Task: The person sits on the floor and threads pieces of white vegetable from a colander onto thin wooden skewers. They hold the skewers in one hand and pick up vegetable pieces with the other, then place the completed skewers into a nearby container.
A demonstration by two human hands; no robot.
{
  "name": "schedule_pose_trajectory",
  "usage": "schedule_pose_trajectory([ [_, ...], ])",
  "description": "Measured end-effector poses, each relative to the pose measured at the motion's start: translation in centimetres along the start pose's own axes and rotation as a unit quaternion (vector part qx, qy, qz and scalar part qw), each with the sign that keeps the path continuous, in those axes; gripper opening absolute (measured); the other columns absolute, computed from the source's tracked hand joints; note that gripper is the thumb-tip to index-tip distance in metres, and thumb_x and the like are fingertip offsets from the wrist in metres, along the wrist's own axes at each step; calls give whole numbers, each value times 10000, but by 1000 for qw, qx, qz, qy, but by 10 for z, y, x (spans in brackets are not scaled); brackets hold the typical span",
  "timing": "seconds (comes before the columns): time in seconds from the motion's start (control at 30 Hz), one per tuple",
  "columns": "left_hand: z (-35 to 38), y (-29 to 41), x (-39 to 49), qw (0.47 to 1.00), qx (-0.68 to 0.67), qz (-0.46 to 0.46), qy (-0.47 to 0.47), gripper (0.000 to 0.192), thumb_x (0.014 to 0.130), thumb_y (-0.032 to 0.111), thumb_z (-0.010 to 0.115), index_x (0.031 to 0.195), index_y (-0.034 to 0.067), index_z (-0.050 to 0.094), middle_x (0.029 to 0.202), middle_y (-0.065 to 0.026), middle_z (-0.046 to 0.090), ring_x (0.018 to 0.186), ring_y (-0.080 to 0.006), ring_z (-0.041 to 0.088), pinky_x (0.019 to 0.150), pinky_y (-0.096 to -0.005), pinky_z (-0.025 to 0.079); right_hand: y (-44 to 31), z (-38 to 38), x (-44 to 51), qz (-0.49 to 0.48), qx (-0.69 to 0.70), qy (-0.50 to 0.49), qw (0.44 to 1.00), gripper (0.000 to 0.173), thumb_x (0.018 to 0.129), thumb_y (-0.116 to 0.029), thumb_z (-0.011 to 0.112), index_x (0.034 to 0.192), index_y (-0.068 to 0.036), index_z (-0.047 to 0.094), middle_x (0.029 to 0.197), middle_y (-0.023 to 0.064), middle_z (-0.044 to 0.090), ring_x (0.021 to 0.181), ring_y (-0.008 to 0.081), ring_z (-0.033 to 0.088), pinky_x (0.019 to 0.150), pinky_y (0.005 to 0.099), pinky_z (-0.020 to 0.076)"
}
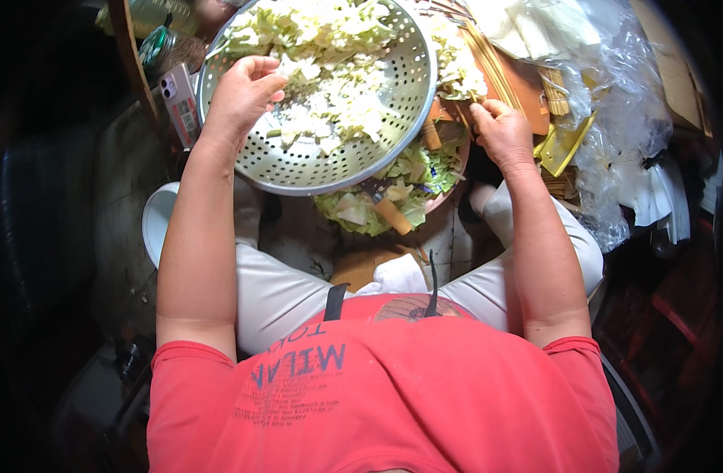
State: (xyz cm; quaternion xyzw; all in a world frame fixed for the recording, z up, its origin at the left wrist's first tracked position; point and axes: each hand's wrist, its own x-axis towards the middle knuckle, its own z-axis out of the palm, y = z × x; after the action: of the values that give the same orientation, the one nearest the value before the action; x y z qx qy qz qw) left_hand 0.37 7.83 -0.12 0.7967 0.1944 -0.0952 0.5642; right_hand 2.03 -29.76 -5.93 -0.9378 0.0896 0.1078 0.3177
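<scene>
A large perforated metal colander (337, 171) holds loose pale green leaf pieces (332, 106), which look like cabbage. Over its left side is my left hand (252, 88), fingers curled and apart, with no item clearly visible in it. My right hand (500, 127) pinches the end of a thin skewer, right of the colander. Pale leaf pieces (456, 65) are bunched just beyond those fingertips, seemingly on the skewer. Several long thin skewers (494, 65) lie on an orange-brown surface (524, 88) farther up. Below the colander, a tool's wooden handle (394, 217) rests on larger green leaves (420, 168).
A phone (179, 106) stands at the colander's left, near a lidded jar (172, 50). A white bucket (160, 222) is beside my left leg. Clear plastic bags (630, 88), a bundle of sticks (553, 91) and a yellow plastic piece (565, 145) lie at right.
</scene>
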Motion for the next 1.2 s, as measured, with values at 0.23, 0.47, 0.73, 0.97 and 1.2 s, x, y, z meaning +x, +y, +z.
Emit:
schedule_pose_trajectory([
  [0.23,-8,-36,9,924,374,41,-70,343,780,130,729,1110,39,705,1045,-159,717,925,-274,697,850,-366,537,6,-15,1,-51,-42,72,995,335,891,-363,648,1005,-65,749,1016,168,726,959,308,691,883,399,520],
  [0.47,12,-35,-8,856,502,51,-112,433,723,141,791,1135,53,690,1062,-179,711,988,-346,677,873,-394,526,-35,-26,-27,-29,311,-22,950,188,908,-129,677,1035,-1,732,959,30,723,841,86,638,782,237,510],
  [0.73,8,-19,3,976,91,-104,-168,314,844,254,779,1038,41,653,948,-70,709,885,-153,704,739,-296,564,-80,-11,-72,69,401,-275,871,208,874,-40,646,1074,-23,704,853,-26,612,706,38,490,613,198,396],
  [0.97,31,4,-25,919,-296,-135,-224,293,967,291,656,1126,48,621,1100,-170,698,863,-211,709,707,-301,589,-115,-10,-87,109,455,-373,801,335,822,20,489,1116,30,651,893,26,630,601,35,457,508,172,355],
  [1.2,31,-11,-24,857,-421,-109,-275,220,967,146,661,1146,34,600,1126,-170,680,894,-181,704,729,-267,605,-114,11,-114,202,511,-462,697,244,828,-7,534,1044,5,645,767,15,610,503,48,383,427,216,263],
])
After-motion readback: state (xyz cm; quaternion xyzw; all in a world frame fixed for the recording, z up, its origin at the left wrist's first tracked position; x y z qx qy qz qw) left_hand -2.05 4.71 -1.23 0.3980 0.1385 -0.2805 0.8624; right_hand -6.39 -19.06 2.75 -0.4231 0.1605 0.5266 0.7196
